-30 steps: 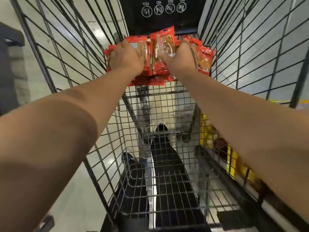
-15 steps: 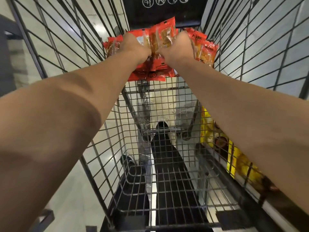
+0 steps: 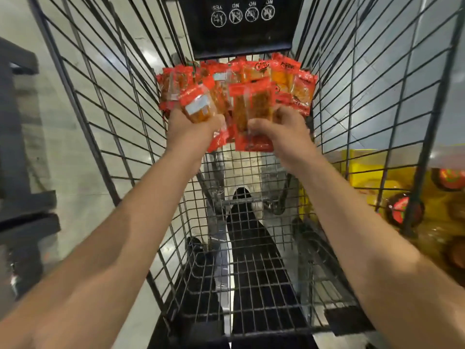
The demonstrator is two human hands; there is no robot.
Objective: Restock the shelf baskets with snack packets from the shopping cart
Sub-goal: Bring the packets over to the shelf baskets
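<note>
Both arms reach into the wire shopping cart [image 3: 141, 137]. My left hand [image 3: 191, 129] grips a red snack packet [image 3: 197, 104] with an orange filling and a pale label. My right hand [image 3: 279, 127] grips another red packet [image 3: 253, 107], held upright beside the first. Both packets are lifted a little above the pile of several red and orange snack packets [image 3: 294, 81] that lies at the far end of the cart floor, under the black child-seat flap [image 3: 239, 23].
The cart's wire walls rise close on both sides of my arms. Yellow shelf stock with round dark-and-red packages [image 3: 402, 210] shows through the right wall. A dark shelf frame [image 3: 17, 147] stands on the left. The tiled floor and my shoes are visible through the cart's mesh bottom.
Both hands, which were pressing into the pile, have closed on one packet each and pulled back toward me, lifting the packets off the pile.
</note>
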